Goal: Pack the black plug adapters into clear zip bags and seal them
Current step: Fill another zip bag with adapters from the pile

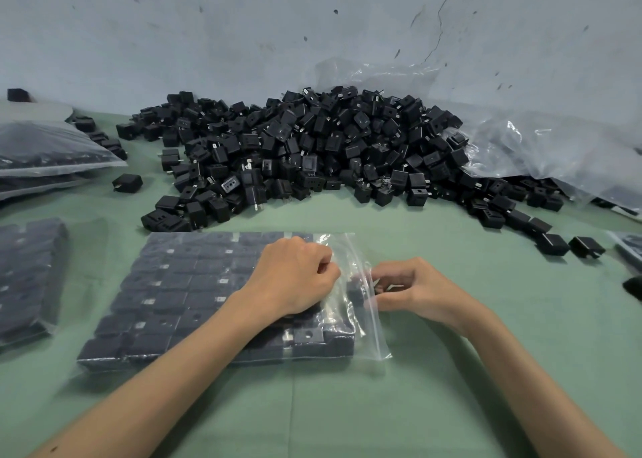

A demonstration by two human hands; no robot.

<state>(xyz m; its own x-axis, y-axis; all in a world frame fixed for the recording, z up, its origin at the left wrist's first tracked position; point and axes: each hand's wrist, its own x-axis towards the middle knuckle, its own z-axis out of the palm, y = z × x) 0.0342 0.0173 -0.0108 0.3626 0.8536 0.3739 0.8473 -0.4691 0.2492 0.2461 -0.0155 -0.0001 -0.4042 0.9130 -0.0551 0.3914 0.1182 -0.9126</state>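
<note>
Hands, two: left hand [295, 278] rests on the filled zip bag [194, 294], pinching its film to hold the mouth open; right hand [415, 292] pinches that mouth's edge, probably seating a last adapter [355, 292]. Beyond, the loose adapter pile [312, 151].

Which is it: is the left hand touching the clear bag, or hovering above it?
Touching. The head view shows the left hand resting on the packed clear bag and pinching its loose plastic edge.

Adapter pile [302, 151] behind zip bag [194, 294], packed bags [31, 280] left
</note>
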